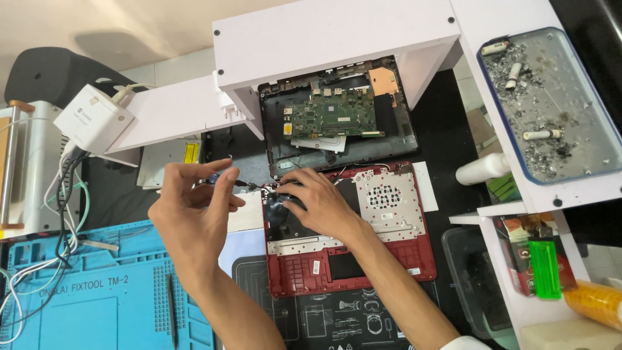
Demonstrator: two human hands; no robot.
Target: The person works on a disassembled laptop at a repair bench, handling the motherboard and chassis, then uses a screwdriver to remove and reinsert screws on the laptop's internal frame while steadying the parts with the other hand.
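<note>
Cluttered repair tabletop [447, 129], white shelf [337, 32] above. Left hand [194, 207] pinches a small dark tool [223, 178]. Right hand [321, 201] presses fingers down inside the red laptop shell [382, 259]. Risk: tool tip slipping, snagging the thin wires [256, 186].

Part of the open red plastic laptop shell [363, 259] is covered by the right hand [319, 201], so what lies under the fingers cannot be seen. The small dark part pinched in the left hand [194, 207] is too small to be identified. The blue silicone work mat [97, 298] and the clear yellow tape roll [596, 301] are cut off by the frame edges.
</note>
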